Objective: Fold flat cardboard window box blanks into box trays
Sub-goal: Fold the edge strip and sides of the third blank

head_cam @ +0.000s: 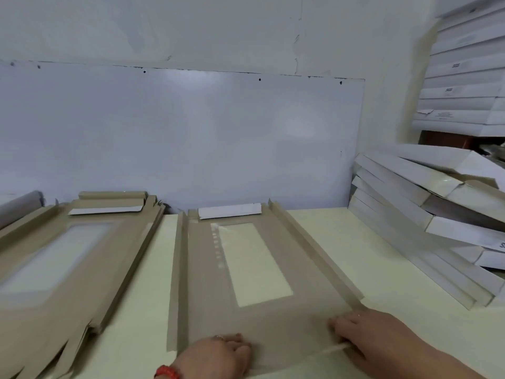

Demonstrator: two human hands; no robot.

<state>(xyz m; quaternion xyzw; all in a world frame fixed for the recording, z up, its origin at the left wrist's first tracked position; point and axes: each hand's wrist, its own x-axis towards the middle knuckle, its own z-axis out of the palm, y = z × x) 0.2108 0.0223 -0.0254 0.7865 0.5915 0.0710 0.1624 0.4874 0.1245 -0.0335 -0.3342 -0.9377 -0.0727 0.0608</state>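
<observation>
Wall (191, 36): pale, cracked, with a white board (191, 132) fixed across its lower part, behind the table.
Table (355, 255): cream top, carrying all the cardboard.
Finished boxes (437, 214): white, leaning in a loose pile at the right end of the table; further white boxes (464, 64) stacked higher behind them.
Blank stack (60, 255): brown window blanks lying flat at the left, windows up, edges fanned; a grey roll (19, 206) lies beyond it.
Blank (246, 310): single brown window blank, flat on the table centre, clear window in the middle, both long side flaps raised, far end flap folded back showing white.
Right hand (377, 337): resting on the near right corner of the blank, fingers curled and close together; it seems to pinch the near end flap against the thumb, though blur hides the contact.
Left hand (218, 354): palm down on the near edge of the blank, fingers bent and together, pressing it.
Wristband (168, 372): red, on the left wrist.
Ring (219, 337): on a left finger.
</observation>
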